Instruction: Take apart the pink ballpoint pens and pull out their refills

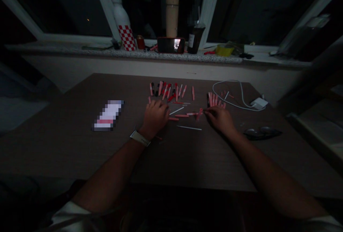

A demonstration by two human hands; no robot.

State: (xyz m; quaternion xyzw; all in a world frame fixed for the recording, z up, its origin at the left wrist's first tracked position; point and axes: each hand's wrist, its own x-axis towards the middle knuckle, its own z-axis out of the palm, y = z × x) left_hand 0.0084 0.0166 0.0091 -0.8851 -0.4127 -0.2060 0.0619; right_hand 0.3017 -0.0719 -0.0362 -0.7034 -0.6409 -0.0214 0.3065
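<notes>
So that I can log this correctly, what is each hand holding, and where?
The right hand may pinch a small pink piece by its end; the left hand hides whether it holds anything.

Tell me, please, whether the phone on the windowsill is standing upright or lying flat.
Upright: the phone stands on its long edge on the windowsill, its lit screen facing the camera.

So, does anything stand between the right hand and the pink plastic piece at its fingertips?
Nothing visible does: the fingertips of the right hand reach straight to the pink plastic piece, with no other item between them on the dark tabletop.
</notes>
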